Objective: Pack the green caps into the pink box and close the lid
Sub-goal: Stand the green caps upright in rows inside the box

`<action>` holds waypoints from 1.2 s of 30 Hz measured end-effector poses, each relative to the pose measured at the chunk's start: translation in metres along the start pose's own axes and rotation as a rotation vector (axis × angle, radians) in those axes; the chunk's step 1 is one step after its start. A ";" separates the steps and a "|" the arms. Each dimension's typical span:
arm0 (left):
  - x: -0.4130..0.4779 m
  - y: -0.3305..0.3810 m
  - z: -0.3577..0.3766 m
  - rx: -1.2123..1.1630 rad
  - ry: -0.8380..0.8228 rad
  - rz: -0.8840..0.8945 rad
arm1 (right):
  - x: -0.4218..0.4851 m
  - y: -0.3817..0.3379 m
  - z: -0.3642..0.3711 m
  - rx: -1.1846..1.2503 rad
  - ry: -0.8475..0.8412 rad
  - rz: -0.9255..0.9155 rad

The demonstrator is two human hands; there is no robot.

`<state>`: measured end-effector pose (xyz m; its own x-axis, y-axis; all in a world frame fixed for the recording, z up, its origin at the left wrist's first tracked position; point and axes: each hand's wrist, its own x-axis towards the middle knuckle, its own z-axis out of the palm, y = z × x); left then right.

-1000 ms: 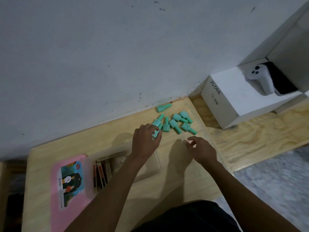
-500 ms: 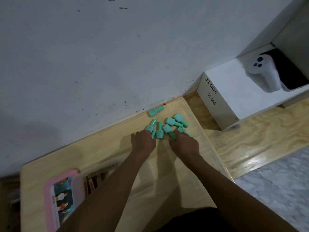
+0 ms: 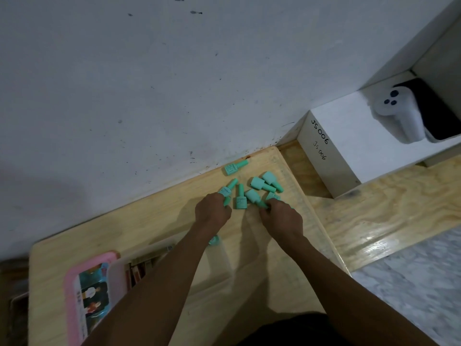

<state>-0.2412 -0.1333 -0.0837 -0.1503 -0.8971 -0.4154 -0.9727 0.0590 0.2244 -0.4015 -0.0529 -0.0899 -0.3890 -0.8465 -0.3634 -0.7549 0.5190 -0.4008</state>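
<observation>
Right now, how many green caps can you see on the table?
8: one by the wall, two far right, three mid-cluster, one at the right hand, one under the left forearm. Hands may hide more.

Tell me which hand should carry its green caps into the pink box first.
Left. The left hand already touches green plastic caps and sits nearer the open pink-lidded box; the right hand works the far side.

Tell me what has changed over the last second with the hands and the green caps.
The right hand moved forward to the green caps and now touches the nearest ones. The left hand stayed at the pile's left edge, fingers curled on a cap. The lone cap by the wall and the pink box stayed put.
</observation>
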 end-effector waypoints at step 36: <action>-0.141 -0.081 -0.042 -1.058 0.176 -0.130 | -0.092 -0.047 -0.024 0.415 -0.069 -0.189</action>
<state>-0.1335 -0.0301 -0.0062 0.0526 -0.9246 -0.3773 -0.3207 -0.3734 0.8705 -0.3434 -0.0023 -0.0174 -0.2178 -0.9283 -0.3012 -0.5287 0.3717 -0.7631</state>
